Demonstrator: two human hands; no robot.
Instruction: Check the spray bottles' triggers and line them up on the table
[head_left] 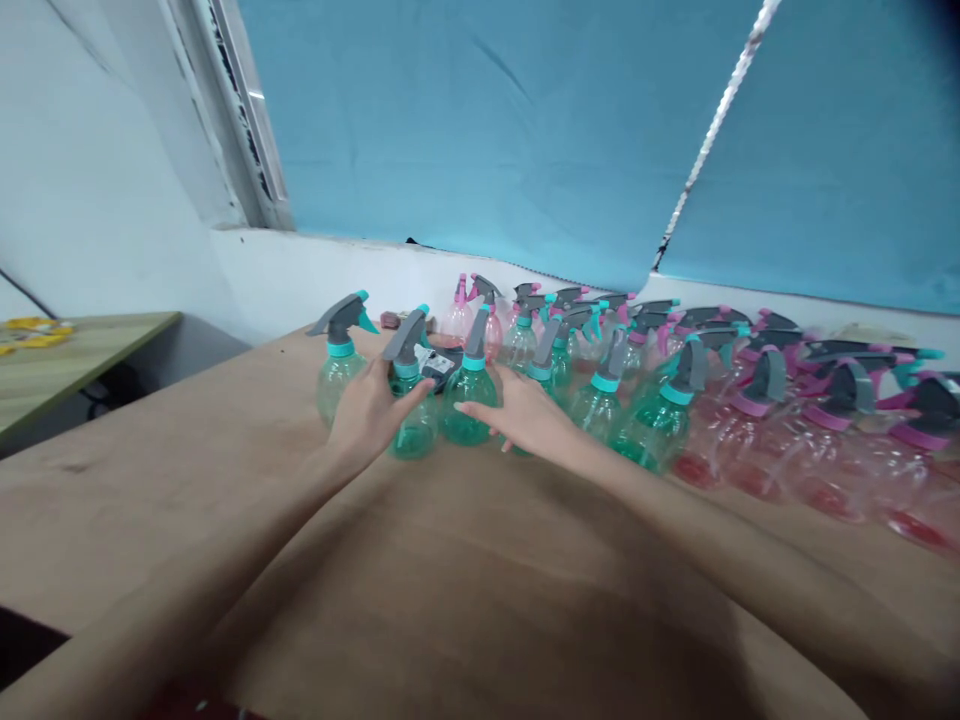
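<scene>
My left hand [373, 402] is closed around the left side of a green spray bottle [415, 432], its thumb across the front. Beside that one, another green spray bottle [463, 418] has my right hand [529, 405] against its right side, with the thumb over its front and the other fingers partly hidden. Both bottles stand upright on the wooden table and have grey trigger heads with turquoise collars. Left of my left hand is a third green spray bottle [330, 382]. A green bottle [541, 372] is partly covered by my right hand.
Rows of green spray bottles [652, 425] and clear pink spray bottles [757, 445] fill the right side of the wooden table [420, 570]. A small dark object [442, 368] with a pale label lies behind the held bottles. A blue curtain [480, 130] hangs behind; another table [97, 350] stands left.
</scene>
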